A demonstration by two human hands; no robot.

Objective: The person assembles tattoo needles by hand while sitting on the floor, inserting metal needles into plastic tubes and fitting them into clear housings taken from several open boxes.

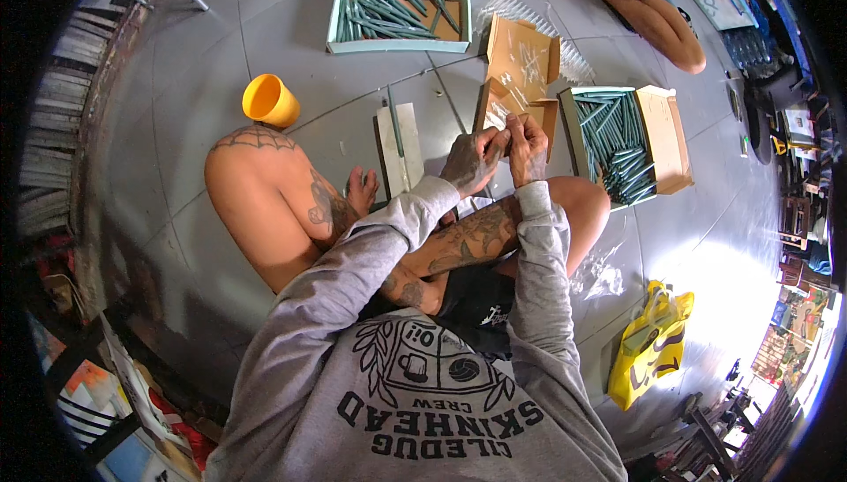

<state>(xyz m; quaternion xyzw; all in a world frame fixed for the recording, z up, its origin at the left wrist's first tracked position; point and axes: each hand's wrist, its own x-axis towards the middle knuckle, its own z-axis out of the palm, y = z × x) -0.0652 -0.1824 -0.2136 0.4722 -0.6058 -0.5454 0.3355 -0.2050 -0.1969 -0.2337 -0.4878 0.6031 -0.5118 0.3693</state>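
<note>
My left hand and my right hand meet in front of my crossed legs, fingertips pinched together. What they hold is too small to make out. Right behind them stands an opened brown cardboard box with small whitish pieces in it. To the left of my hands, a dark green pen-like stick lies lengthwise on a pale flat block. On the right is a box of many similar green sticks, its brown flap folded outward.
Another open box of green sticks sits at the far side. A yellow cup stands near my left knee. Clear ridged plastic lies beyond the brown box. A yellow bag rests at the right. Another person's bare leg is at the far right.
</note>
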